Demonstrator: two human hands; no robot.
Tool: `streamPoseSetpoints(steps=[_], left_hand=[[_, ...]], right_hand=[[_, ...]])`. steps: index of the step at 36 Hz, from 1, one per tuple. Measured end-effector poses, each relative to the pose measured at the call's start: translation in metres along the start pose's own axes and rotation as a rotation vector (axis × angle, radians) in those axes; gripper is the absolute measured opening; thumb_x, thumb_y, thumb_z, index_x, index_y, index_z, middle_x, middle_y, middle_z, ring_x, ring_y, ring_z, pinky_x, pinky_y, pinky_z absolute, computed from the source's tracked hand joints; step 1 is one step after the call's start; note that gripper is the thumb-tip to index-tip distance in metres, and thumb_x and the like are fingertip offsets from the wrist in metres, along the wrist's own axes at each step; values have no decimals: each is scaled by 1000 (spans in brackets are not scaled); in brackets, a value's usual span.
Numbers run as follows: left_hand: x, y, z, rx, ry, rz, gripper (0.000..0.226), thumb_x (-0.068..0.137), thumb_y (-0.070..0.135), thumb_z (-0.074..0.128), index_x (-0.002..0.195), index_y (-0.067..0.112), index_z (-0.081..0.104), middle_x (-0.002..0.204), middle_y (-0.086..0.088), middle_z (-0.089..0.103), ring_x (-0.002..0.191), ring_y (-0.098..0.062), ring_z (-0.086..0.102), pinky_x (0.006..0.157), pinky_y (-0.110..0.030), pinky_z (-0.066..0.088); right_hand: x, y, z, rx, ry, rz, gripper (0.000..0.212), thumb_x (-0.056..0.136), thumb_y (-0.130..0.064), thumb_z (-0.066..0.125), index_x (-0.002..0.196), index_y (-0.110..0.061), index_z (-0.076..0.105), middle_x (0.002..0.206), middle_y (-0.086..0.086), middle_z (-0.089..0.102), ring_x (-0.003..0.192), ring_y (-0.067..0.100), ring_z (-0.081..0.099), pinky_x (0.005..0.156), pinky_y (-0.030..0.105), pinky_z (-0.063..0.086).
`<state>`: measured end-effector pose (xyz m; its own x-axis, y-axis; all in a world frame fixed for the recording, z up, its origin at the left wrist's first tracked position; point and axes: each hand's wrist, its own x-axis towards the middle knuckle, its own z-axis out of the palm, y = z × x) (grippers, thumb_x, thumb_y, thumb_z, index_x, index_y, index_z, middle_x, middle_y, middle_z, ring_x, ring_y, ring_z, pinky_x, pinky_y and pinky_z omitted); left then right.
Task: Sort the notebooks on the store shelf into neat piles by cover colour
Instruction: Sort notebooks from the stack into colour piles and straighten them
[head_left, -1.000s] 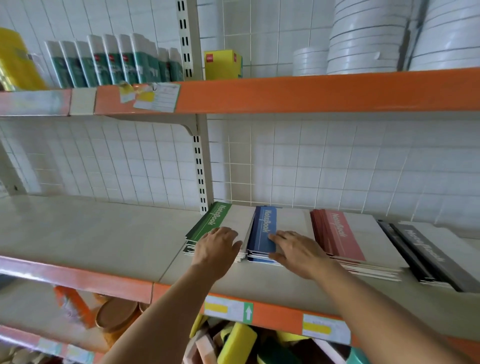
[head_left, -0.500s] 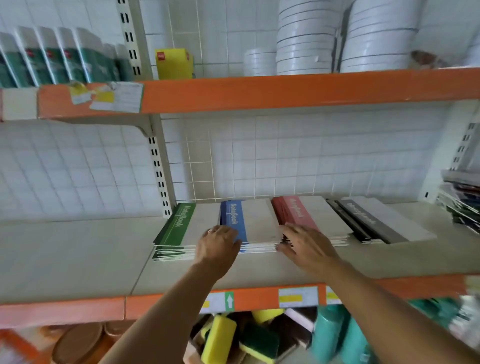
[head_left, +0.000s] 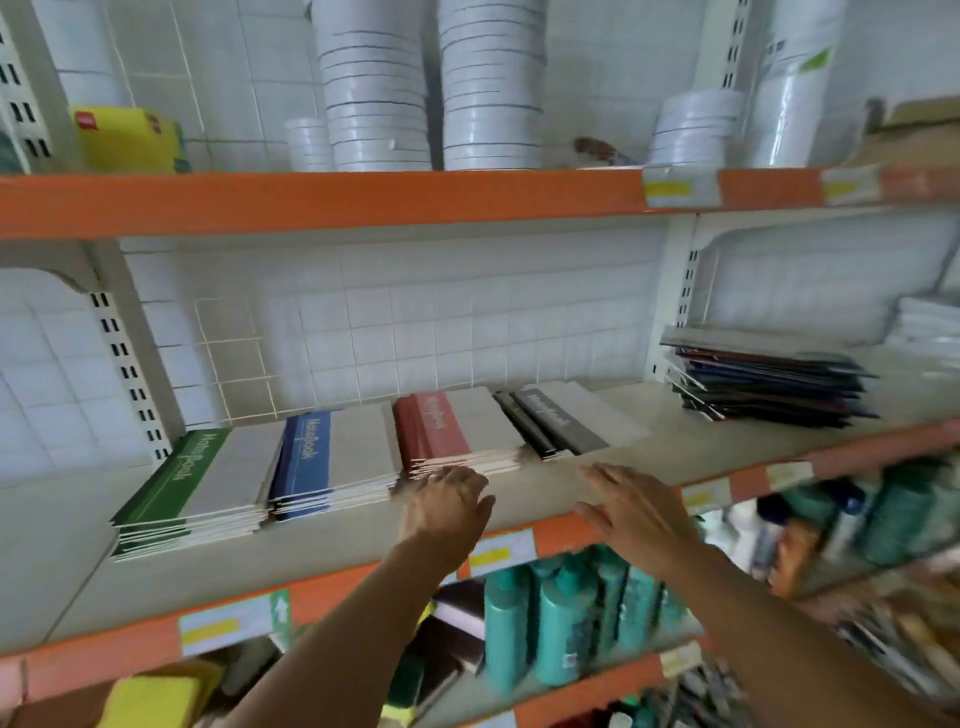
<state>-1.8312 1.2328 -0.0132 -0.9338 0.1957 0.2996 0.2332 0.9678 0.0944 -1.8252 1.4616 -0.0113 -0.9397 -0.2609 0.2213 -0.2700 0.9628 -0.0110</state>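
- head view: four piles of notebooks lie in a row on the middle shelf (head_left: 332, 540) against the white tiled wall (head_left: 415, 322).
- from left to right they are the green pile (head_left: 192, 483), the blue pile (head_left: 332, 457), the red pile (head_left: 452, 431) and the black pile (head_left: 561, 421); each lies just beside the next.
- further right on the same shelf, well apart from the row, sits a mixed stack of notebooks (head_left: 763, 379), its covers fanned out unevenly.
- the left hand (head_left: 449, 501) reaches to the near edge of the red pile, fingers relaxed and fingertips touching the front of the pile; it grips nothing.
- the right hand (head_left: 631, 506) hovers over the front of the shelf below the black pile, fingers straight and spread, holding nothing; whether it touches the shelf i cannot tell.
- the upper shelf (head_left: 363, 200) carries tall stacks of white discs (head_left: 431, 83) and a yellow box (head_left: 127, 137).
- below the middle shelf stand teal bottles (head_left: 561, 623), and yellow sponges (head_left: 156, 699) lie at lower left; the right side is blurred.
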Motion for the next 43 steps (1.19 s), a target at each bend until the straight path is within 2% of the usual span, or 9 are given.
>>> streamPoseSetpoints(steps=[3, 6, 9, 18, 20, 23, 27, 33, 43], left_hand=[[5, 39, 7, -6, -19, 14, 38, 99, 41, 37, 133, 30, 51, 140, 11, 48, 131, -12, 39, 102, -24, 28], [10, 78, 13, 10, -28, 23, 39, 99, 42, 36, 134, 30, 50, 141, 10, 46, 132, -12, 38, 104, -24, 27], [16, 118, 16, 9, -23, 34, 38, 99, 42, 37, 132, 29, 52, 140, 8, 48, 130, -14, 40, 104, -25, 27], [40, 215, 22, 18, -2, 71, 37, 99, 41, 38, 130, 28, 54, 139, 8, 49, 130, -13, 40, 104, -24, 27], [47, 230, 26, 31, -7, 86, 37, 99, 41, 37, 130, 29, 53, 138, 9, 49, 130, -13, 40, 103, -24, 28], [64, 248, 31, 29, 2, 108, 37, 99, 42, 37, 131, 30, 52, 138, 11, 49, 130, -12, 41, 103, -23, 28], [96, 275, 35, 20, 14, 152, 38, 100, 41, 37, 132, 30, 51, 140, 11, 48, 132, -11, 38, 105, -24, 27], [144, 299, 41, -2, 49, 190, 38, 101, 40, 35, 132, 27, 51, 139, 8, 48, 131, -14, 39, 105, -27, 30], [209, 331, 60, -86, 84, 217, 36, 101, 39, 34, 134, 31, 46, 136, 7, 49, 126, -15, 43, 101, -29, 34]], right_hand=[[-20, 41, -3, 10, 2, 14, 76, 86, -59, 13, 137, -15, 49, 132, 6, 57, 119, 26, 54, 99, 35, 43], [-38, 81, -5, 2, 53, 17, 60, 94, -52, 28, 134, -15, 53, 129, 6, 59, 116, 27, 57, 95, 36, 46], [-54, 121, -12, -37, 19, 4, 52, 98, -46, 37, 142, -20, 42, 140, 1, 50, 126, 21, 49, 102, 32, 40], [-88, 214, -20, -32, 8, 34, 57, 99, -51, 27, 147, -22, 33, 147, -4, 42, 132, 15, 41, 107, 28, 33], [-93, 232, -15, -14, 15, 64, 60, 97, -55, 23, 146, -22, 36, 145, -4, 45, 131, 15, 43, 106, 29, 34], [-94, 256, -13, 7, 31, 101, 53, 99, -48, 34, 146, -24, 36, 146, -5, 43, 132, 14, 42, 107, 30, 34], [-87, 289, -22, -28, 61, 139, 60, 96, -57, 21, 145, -25, 35, 146, -8, 42, 132, 13, 40, 106, 28, 33], [-61, 330, -38, -96, 130, 205, 50, 100, -44, 34, 146, -23, 34, 144, -4, 45, 130, 14, 43, 104, 27, 34], [5, 381, -52, -114, 220, 247, 46, 101, -41, 34, 143, -23, 40, 138, -1, 53, 122, 17, 51, 97, 29, 40]])
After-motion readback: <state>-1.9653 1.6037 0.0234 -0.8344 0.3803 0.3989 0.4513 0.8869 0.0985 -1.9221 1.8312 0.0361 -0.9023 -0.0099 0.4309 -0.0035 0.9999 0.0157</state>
